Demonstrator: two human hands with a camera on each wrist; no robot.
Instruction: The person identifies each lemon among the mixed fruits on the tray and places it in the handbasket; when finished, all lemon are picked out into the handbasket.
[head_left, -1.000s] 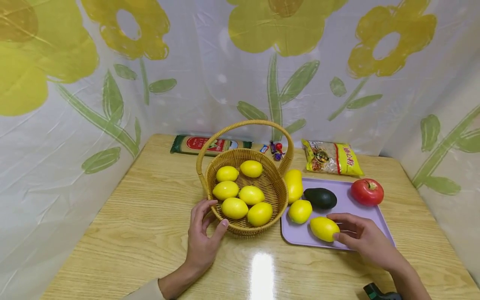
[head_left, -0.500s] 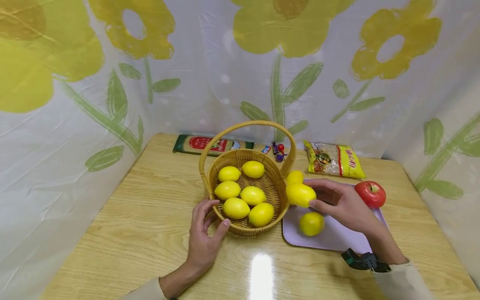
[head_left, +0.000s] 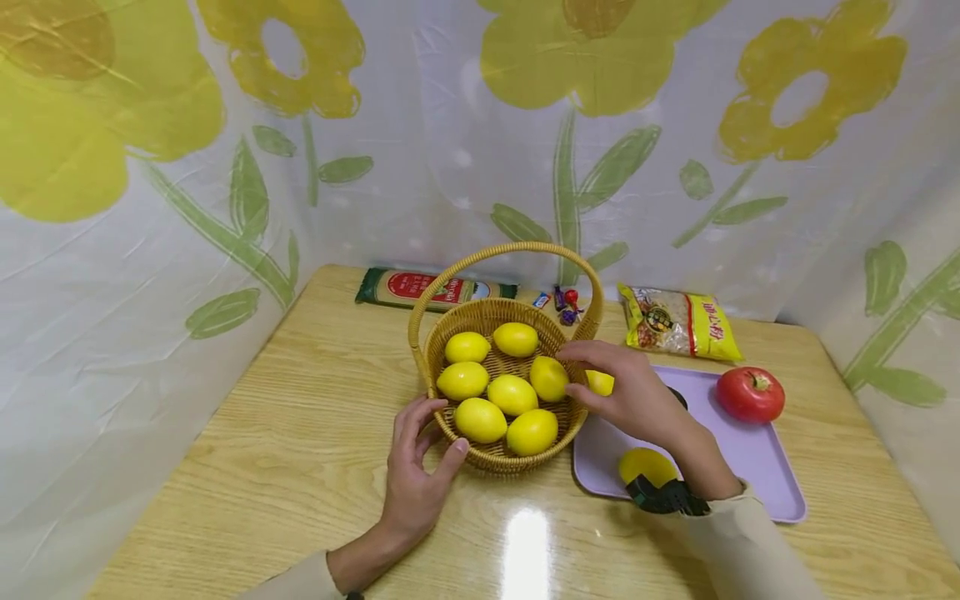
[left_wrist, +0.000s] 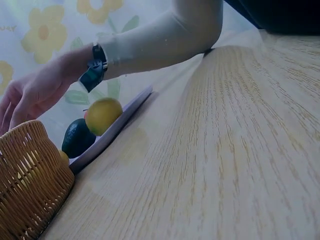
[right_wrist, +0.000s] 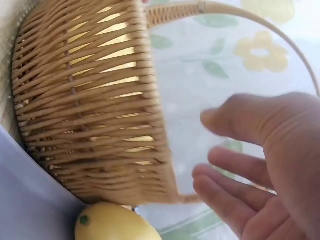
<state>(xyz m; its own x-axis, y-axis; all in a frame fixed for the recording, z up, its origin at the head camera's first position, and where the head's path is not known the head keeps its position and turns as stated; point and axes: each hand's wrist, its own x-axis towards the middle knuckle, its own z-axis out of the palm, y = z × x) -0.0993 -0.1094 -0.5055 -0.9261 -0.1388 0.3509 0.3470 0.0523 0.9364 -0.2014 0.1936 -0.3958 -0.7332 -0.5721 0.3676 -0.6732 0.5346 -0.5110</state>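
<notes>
A round wicker basket (head_left: 510, 467) with a tall handle holds several lemons (head_left: 481, 420). My left hand (head_left: 416, 475) grips its near-left rim, bent fingers and thumb against the weave. Over the right rim is my right hand (head_left: 637, 392), its thumb and fingers spread beside a lemon (head_left: 550, 379) lying inside. In the right wrist view that hand (right_wrist: 260, 160) has nothing between thumb and fingers. On the lilac tray (head_left: 772, 475), one lemon (head_left: 647, 465) sits partly behind the right wristband. The right hand hides most of a yellow mango (head_left: 600, 382) and a dark avocado (left_wrist: 78, 138).
A red, pomegranate-like fruit (head_left: 750, 395) sits at the tray's far right corner. Along the back lie a green noodle packet (head_left: 405, 287), a few wrapped candies (head_left: 567, 304) and a yellow food bag (head_left: 678, 323). A flowered curtain (head_left: 442, 150) encloses the table.
My right hand lifted a lemon from the tray, carried it left over the basket rim and let it go inside. The other tray lemon shifted towards the near edge. My left hand stayed on the basket.
</notes>
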